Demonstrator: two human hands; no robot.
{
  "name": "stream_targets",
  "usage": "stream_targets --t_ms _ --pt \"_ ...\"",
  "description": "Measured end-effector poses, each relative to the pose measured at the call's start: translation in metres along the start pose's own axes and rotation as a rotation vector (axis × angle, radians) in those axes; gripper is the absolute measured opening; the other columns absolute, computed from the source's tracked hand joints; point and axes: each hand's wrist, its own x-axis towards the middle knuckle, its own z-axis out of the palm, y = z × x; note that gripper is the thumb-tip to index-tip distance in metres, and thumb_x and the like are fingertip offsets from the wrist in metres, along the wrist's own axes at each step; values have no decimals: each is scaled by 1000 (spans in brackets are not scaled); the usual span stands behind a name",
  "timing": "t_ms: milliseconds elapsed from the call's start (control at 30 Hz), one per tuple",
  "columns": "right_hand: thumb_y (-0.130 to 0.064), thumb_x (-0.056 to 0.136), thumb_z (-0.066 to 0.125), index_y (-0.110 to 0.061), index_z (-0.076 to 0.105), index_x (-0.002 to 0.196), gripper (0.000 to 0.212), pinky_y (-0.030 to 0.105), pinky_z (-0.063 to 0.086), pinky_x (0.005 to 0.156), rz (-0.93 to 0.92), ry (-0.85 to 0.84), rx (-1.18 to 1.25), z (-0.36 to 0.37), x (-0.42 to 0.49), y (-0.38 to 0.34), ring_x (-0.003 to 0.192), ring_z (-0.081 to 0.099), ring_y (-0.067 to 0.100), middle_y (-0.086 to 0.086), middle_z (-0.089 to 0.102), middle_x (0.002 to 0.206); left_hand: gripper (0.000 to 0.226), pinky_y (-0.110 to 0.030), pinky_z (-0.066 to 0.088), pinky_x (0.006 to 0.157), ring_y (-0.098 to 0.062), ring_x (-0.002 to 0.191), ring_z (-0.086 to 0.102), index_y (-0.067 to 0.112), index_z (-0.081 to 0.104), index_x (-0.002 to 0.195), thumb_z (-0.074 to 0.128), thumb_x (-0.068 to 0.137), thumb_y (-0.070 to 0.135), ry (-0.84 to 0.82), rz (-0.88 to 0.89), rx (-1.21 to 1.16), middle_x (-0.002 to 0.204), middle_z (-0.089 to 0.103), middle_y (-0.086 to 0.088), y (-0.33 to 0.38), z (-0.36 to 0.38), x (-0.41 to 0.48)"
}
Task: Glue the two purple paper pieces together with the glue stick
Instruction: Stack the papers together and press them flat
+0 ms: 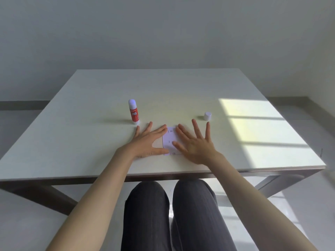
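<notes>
Spreading wide beneath both arms, the pale surface (90,142) gives a firm flat backing for pressing, and the hands lie splayed on it: the left hand (146,142) and right hand (196,144) are flat and fully open, gripping nothing, their fingertips weighing down the purple paper pieces (170,140) stacked between them, probably to seat the bond. Just beyond the left hand stands the uncapped glue stick (133,111), upright and apart, while its cap (207,116) sits just past the right hand, both seemingly parked clear of the pressing.

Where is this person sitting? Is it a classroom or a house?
Hard to say which. It looks like a plain indoor room: a bare pale table against an empty grey wall, sunlight shaped like a window falling on the tabletop, and only a glue stick for craft.
</notes>
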Motion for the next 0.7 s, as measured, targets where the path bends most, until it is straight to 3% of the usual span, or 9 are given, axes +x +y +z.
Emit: stream_targets --t_ms 100,167,300,367,467,533,700 --pt "-75 75 -11 -34 -2 150 85 55 -29 106 -137 72 34 15 -29 -18 146 -21 22 -19 -3 160 85 -50 -15 116 -16 146 -18 34 6 150 51 83 61 2 1 5 157 -3 24 1 0 0" --pt "-76 76 -11 -41 -6 148 80 53 -32 104 -189 54 53 21 -41 -15 146 -23 18 -25 -5 158 85 -50 -15 116 -16 146 -18 34 6 150 51 83 60 -2 0 8 157 -4 23 0 0 0" --pt "-64 87 0 -39 -11 147 66 59 -22 109 -25 -17 21 4 -19 11 145 -22 23 -23 -9 158 85 -50 -17 115 -17 146 -19 33 5 150 50 84 59 -8 0 17 158 -5 23 1 0 1" --pt "-65 88 4 -34 -9 149 69 59 -20 110 5 -16 17 0 -13 7 146 -22 24 -19 -11 159 85 -51 -16 115 -17 146 -19 33 4 150 50 84 60 -6 3 25 158 -6 22 0 1 0" --pt "-76 77 -5 -34 -5 150 85 55 -27 107 -179 13 63 12 -28 -14 145 -25 18 -19 -7 159 85 -50 -16 115 -16 145 -20 34 3 150 49 84 60 -4 11 16 157 -6 23 -1 2 0" --pt "-73 80 -3 -41 -6 148 75 52 -31 106 -265 -18 101 17 -31 -10 143 -28 13 -24 -8 158 85 -50 -16 115 -15 145 -20 34 3 150 49 84 60 -6 15 19 157 -7 23 -2 2 1" --pt "-57 95 9 -35 -9 149 61 58 -19 113 -44 -88 64 -7 6 16 146 -21 22 -20 -10 159 85 -49 -15 116 -14 145 -21 33 1 150 48 84 61 -17 15 26 157 -9 23 -3 1 1"
